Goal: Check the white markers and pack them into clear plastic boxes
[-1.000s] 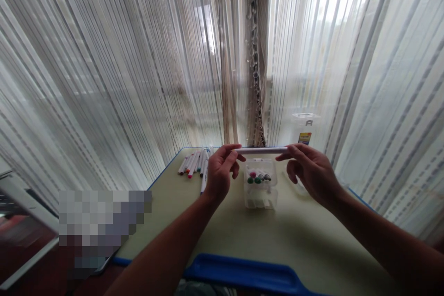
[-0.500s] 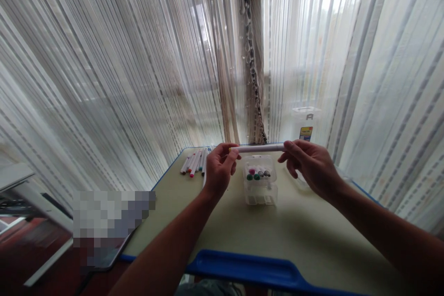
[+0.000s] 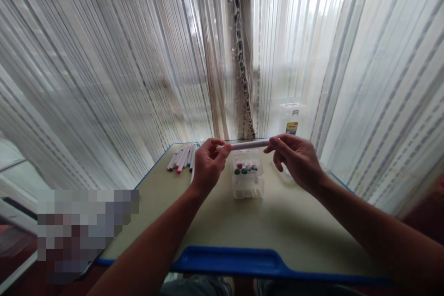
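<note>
A: What has moved since the earlier frame?
B: The white marker (image 3: 248,144) has tilted slightly, its right end now higher; the camera view has shifted.
A: Hand states?
B: Left hand (image 3: 209,164): fingers closed on the yellow-tipped end. Right hand (image 3: 300,155): thumb and forefinger pinched on the opposite end, other fingers loosely curled.
A: Step in hand, and requirement?
B: Judged a two-handed hold above the open clear case (image 3: 248,189); any next move calls for coordinated grips.
A: Beyond?
B: Loose markers (image 3: 180,159) lie left on the table (image 3: 208,222); a clear container (image 3: 291,114) stands behind the right hand.
</note>
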Demonstrator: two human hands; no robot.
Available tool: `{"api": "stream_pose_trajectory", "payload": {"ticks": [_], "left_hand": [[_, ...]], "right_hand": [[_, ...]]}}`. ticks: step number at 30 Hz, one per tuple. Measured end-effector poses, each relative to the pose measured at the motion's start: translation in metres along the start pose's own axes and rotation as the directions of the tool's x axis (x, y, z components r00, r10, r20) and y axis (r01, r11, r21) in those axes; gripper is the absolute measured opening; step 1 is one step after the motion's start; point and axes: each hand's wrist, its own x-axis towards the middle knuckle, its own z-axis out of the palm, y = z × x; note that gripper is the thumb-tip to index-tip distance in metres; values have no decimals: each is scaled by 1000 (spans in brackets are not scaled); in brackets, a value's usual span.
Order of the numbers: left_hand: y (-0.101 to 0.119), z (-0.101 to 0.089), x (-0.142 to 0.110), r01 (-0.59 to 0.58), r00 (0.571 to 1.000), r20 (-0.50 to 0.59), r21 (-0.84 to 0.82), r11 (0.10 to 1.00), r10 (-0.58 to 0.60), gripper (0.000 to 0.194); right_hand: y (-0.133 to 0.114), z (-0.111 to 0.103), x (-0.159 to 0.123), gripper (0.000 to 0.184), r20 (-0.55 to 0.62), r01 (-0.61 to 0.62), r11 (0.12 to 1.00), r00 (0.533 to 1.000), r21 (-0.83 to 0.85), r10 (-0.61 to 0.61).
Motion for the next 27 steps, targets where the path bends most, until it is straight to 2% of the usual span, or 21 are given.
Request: {"api": "stream_pose_trajectory", "payload": {"ticks": [4,11,16,19,22,27], "left_hand": [[-2,2,-1,10,1000,-13,-8,1000,-10,35],[-7,1,-1,6,1000,-15,-17,1000,-6,38],[-5,1,-2,3,1000,-23,27,1000,-3,36],[-5,0,-3,2,1000,-18,55,998,-1,33],[-4,-1,-4,-21,1000,15,66,998,21,30],[-1,-2,-3,14,1000,-5,67,998,-14,28]], "right_hand": [[-5,0,-3,34,-23,-21,999,1000,-37,20],[0,-2,-8,31,-66,-45,962,997,-271,28],[-3,2,-8,31,-45,39,943,997,-330,-57],[1,0,-6,31,-55,7,952,998,-307,-25],[5,-2,-6,29,-92,-30,979,996,-199,12],[5,2,-4,31,0,-35,999,999,2,35]]}}
